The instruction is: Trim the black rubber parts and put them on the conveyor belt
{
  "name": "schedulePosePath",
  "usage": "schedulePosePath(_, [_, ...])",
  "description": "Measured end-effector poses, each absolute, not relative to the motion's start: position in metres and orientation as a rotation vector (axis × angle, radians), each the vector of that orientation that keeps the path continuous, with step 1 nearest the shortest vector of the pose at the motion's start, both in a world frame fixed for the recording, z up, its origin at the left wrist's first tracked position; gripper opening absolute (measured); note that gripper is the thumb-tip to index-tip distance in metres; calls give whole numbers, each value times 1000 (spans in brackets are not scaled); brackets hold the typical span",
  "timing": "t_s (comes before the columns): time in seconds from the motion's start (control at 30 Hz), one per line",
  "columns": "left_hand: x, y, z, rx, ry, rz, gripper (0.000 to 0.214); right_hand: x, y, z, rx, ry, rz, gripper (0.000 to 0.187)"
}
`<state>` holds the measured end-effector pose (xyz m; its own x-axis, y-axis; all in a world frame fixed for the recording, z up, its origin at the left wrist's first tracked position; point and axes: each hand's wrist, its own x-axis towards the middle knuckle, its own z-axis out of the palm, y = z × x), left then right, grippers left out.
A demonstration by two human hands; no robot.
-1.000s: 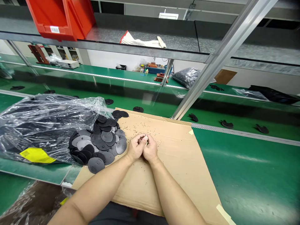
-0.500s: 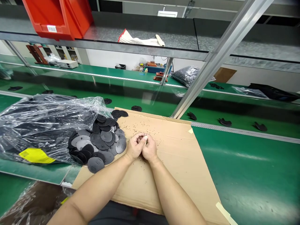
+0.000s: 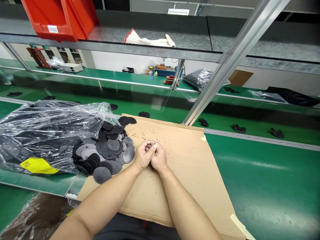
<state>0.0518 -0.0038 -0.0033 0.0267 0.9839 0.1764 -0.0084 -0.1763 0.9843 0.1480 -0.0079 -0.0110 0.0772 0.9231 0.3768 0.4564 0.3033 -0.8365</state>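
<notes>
Above the middle of a cardboard sheet (image 3: 195, 173), my left hand (image 3: 144, 155) and my right hand (image 3: 159, 158) are pressed together with fingers curled inward. Whatever they pinch between them is hidden or too small to name. Tiny dark specks (image 3: 143, 133) lie scattered on the cardboard around and beyond the hands. Just left of my left hand spreads a pile of flat black oval discs (image 3: 113, 145), some with a moulded mark. The pile spills from a clear plastic bag (image 3: 50, 123) full of similar black pieces, with a yellow label (image 3: 39, 165) on it.
Black parts (image 3: 239, 128) sit spaced along the green belt (image 3: 170, 116) behind the cardboard. A slanted metal post (image 3: 225, 66) rises at the right. Overhead, a shelf (image 3: 112, 26) carries a red bin (image 3: 60, 20) and a white glove (image 3: 147, 41). Green worktop (image 3: 270, 180) extends right.
My hands stay together in nearly the same place, with only a slight shift of the fingers. The parts on the belt appear slightly farther left, and the view has tilted a little.
</notes>
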Motion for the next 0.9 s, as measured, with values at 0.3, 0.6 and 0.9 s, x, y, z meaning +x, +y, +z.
schedulePosePath(0.3, [52,-4,-3,1339,1093,1327,22,148,-8,-12,-1336,-1548,574,17])
schedulePosePath(0.6, [50,-5,-2,1400,1078,1360,22,147,-9,-8,-1354,-1553,552,17])
schedulePosePath(0.9, [52,-1,-11,1336,1067,1366,22,146,-10,-5,-1353,-1561,562,17])
